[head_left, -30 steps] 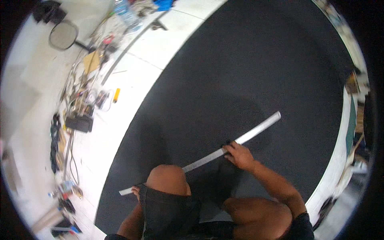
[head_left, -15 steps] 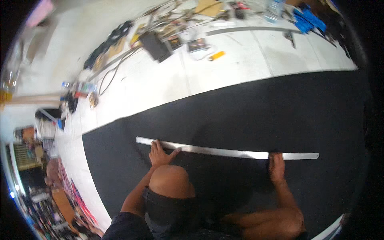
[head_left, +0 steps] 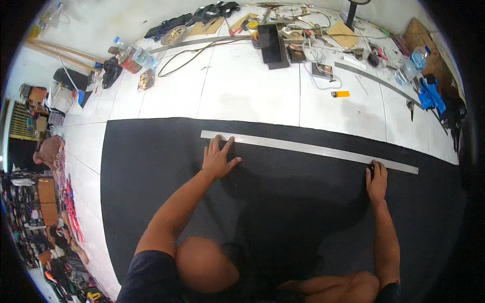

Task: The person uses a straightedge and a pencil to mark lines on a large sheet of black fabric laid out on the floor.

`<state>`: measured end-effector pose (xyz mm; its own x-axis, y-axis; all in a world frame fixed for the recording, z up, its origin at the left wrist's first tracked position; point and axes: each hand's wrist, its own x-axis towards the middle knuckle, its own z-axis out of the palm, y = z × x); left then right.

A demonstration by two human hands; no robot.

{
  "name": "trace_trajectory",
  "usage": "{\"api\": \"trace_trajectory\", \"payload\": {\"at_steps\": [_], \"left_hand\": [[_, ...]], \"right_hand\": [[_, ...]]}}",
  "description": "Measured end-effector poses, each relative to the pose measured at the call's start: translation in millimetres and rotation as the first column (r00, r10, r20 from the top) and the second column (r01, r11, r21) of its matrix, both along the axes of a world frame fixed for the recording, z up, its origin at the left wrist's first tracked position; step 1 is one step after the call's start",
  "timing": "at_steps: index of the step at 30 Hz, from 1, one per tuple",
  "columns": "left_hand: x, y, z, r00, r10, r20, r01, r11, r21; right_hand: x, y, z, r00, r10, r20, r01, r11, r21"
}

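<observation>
Touching silver straightedge (head_left: 303, 148): both hands. Straightedge lay across black sheet (head_left: 151, 202), spanning from ten o'clock to just past three, taken from view's centre. Left hand (head_left: 217, 160) had fingers spread, tips on straightedge near ten-o'clock end. Right hand (head_left: 377, 183), between three and four o'clock, had fingers bent close together at straightedge's near edge; could not tell whether they pinched anything. Yellow lighter (head_left: 342, 94) sat at two o'clock on white tiles (head_left: 252, 96).
</observation>
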<state>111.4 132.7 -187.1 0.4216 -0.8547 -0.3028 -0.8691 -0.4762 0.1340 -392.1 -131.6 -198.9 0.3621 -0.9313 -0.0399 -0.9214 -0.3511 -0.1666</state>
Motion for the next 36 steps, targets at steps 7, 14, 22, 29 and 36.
{"api": "trace_trajectory", "payload": {"at_steps": [7, 14, 22, 29, 36], "left_hand": [[2, 35, -13, 0.996, 0.079, -0.037, -0.086, 0.954, -0.287], [-15, 106, 11, 0.930, 0.337, 0.146, -0.344, 0.939, 0.025], [-25, 107, 90, 0.972, 0.212, -0.103, -0.155, 0.903, 0.401], [-27, 95, 144, 0.924, 0.345, -0.165, -0.238, 0.856, 0.459], [-49, 34, 34, 0.955, 0.290, -0.060, -0.250, 0.900, 0.358]], "right_hand": [[-6, 2, 17, 0.993, -0.096, -0.067, 0.104, 0.985, 0.136], [-11, -3, -1, 0.978, -0.054, -0.199, 0.062, 0.997, 0.035], [-24, -19, -5, 0.991, 0.014, -0.136, 0.001, 0.994, 0.108], [-26, -39, 21, 0.979, 0.046, -0.198, 0.003, 0.970, 0.242], [-24, -67, 35, 0.949, 0.076, -0.306, 0.049, 0.923, 0.382]]}}
